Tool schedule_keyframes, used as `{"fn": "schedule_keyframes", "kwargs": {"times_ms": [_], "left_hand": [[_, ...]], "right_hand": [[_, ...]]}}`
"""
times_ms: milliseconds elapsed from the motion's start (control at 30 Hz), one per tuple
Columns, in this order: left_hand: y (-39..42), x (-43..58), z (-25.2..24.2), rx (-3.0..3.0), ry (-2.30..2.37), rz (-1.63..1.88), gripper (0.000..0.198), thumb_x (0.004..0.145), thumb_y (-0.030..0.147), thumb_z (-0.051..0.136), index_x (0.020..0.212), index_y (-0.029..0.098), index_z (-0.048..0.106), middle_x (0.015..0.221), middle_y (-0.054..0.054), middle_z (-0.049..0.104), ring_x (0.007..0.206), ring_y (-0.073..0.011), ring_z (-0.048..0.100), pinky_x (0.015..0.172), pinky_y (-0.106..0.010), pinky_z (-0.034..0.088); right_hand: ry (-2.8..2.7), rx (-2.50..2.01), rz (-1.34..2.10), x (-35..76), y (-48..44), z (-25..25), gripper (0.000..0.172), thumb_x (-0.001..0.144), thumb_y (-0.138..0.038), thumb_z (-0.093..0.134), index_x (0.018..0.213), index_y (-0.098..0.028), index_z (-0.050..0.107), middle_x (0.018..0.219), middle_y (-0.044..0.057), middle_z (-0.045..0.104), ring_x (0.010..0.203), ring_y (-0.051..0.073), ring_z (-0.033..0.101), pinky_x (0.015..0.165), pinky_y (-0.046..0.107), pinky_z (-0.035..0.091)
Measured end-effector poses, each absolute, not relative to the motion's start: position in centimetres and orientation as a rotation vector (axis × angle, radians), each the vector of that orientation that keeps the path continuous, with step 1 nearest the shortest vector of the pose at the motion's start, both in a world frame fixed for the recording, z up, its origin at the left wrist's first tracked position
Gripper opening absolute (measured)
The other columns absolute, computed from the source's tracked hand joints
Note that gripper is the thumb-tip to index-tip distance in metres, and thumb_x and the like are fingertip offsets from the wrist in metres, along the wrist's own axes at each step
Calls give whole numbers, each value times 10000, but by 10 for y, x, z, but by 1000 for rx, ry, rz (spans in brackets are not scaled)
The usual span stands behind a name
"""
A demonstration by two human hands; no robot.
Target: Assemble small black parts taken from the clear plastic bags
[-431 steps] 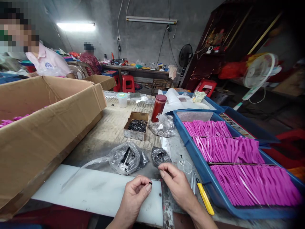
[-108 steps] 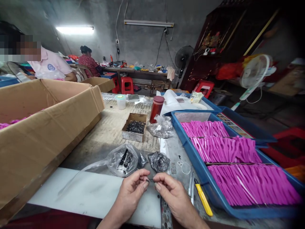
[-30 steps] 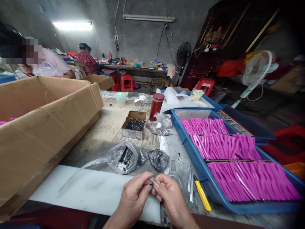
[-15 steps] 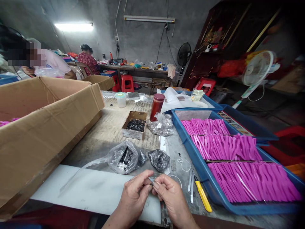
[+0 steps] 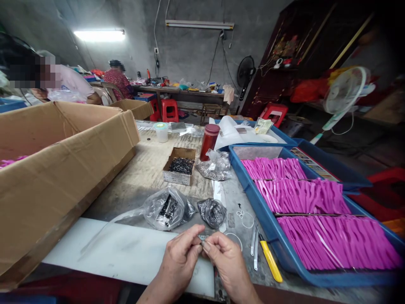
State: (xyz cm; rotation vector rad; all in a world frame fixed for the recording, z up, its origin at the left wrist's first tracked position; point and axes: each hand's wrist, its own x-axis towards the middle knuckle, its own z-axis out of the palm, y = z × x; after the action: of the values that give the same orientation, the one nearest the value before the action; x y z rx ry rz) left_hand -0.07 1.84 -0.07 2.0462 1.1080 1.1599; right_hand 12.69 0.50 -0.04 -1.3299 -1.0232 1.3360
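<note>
Left hand (image 5: 177, 258) and right hand (image 5: 228, 261) met above the table (image 5: 142, 169)

Their fingertips (image 5: 196, 250) pinched a tiny dark piece (image 5: 201, 243), mostly hidden. Beyond lay a plastic bag (image 5: 151, 209) of black parts (image 5: 167, 211); a blue tray (image 5: 261, 205) of pink strips (image 5: 300, 196) stood to the right.

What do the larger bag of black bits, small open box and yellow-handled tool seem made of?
Larger bag: probably thin, glossy plastic, given its see-through wrinkles.
Small open box: matte cardboard, apparently, from its brown, thin walls.
Yellow-handled tool: likely smooth plastic handle, evenly coloured; the slim tip is unclear.
</note>
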Motion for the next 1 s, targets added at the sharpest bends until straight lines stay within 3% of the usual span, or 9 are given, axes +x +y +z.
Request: {"fn": "schedule_keyframes", "kwargs": {"times_ms": [233, 333, 433, 700, 867, 1000], "left_hand": [[19, -2, -4, 1931, 1131, 1074, 349, 710, 77, 455, 1040, 181, 500, 630, 16, 612, 589, -108, 580, 623, -197, 470], [25, -5, 5, 1807, 1165, 1032, 333, 703, 92, 462, 1020, 177, 515, 619, 22, 594, 562, -100, 556, 575, -184, 458], [44, -10, 21, 1678, 1269, 1088, 311, 698, 130, 478, 1006, 158, 514, 615, 24, 567, 546, -95, 529, 532, -177, 437], [154, -17, 60, 1798, 1564, 1247, 333, 668, 160, 505, 996, 116, 530, 597, 16, 586, 554, -104, 547, 577, -200, 437], [182, -17, 63, 1865, 1623, 1211, 483, 655, 147, 541, 1130, 114, 459, 884, -77, 642, 717, -141, 598, 692, -238, 440], [144, -27, 67, 1945, 1640, 1134, 287, 701, 221, 508, 970, 145, 570, 832, -38, 654, 685, -139, 593, 646, -219, 440]], "right_hand": [[-1050, -1311, 1295, 125, 4, -3, 247, 624, -376, 603, 539, -166, 503, 499, -50, 447, 478, 95, 406, 443, 189, 326], [-999, -1248, 1363, 127, 4, -5, 222, 638, -384, 602, 698, -174, 561, 543, -42, 484, 495, 101, 431, 452, 196, 337], [-932, -1251, 1376, 131, 5, -7, 321, 635, -418, 598, 837, -169, 570, 547, -30, 505, 487, 111, 443, 445, 210, 340], [-862, -1283, 1321, 132, 6, -14, 331, 604, -435, 612, 771, -150, 589, 513, -27, 519, 413, 86, 397, 403, 198, 296], [-839, -1279, 1345, 137, 5, -14, 333, 581, -425, 630, 761, -147, 595, 494, -31, 522, 392, 77, 380, 409, 199, 296], [-837, -1314, 1367, 147, 6, -15, 334, 583, -416, 631, 773, -144, 597, 506, -22, 532, 411, 88, 399, 417, 209, 313]]}}
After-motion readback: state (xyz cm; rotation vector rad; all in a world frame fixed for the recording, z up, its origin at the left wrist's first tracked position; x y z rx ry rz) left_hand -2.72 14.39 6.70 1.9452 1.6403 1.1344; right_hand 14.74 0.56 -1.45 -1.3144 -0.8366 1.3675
